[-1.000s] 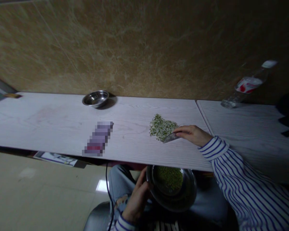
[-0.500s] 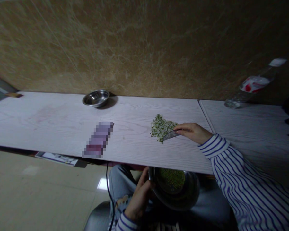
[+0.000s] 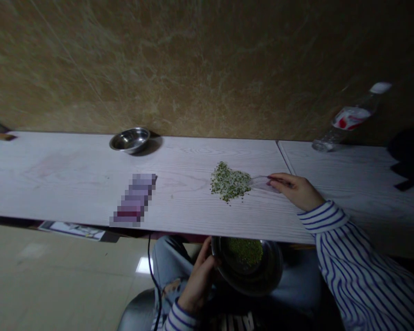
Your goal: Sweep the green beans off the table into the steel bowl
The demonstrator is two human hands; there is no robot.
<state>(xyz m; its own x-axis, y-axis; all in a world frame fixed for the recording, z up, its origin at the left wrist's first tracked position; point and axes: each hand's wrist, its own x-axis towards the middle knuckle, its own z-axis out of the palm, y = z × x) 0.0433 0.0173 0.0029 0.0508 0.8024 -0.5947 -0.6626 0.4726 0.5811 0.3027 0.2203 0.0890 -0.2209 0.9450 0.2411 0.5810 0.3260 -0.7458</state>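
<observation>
A pile of small green beans mixed with white grains (image 3: 229, 181) is spread on the pale wooden table. My right hand (image 3: 298, 191) pinches a thin, see-through plastic scraper (image 3: 261, 183), whose far end touches the pile's right edge. Below the table's front edge, my left hand (image 3: 202, 271) grips the rim of a steel bowl (image 3: 272, 271) over my lap. The bowl is tilted and has green beans (image 3: 245, 251) in it.
A smaller steel bowl (image 3: 130, 141) stands near the wall. A blurred-out phone-like rectangle (image 3: 134, 197) lies left of the pile. At the back right stands a clear plastic bottle (image 3: 351, 118) beside a dark object (image 3: 409, 156). A black cable (image 3: 151, 262) hangs down.
My right hand has moved right with the scraper, which now lies flatter at the pile's right side. The pile's lower edge looks more scattered. My left hand still grips the bowl.
</observation>
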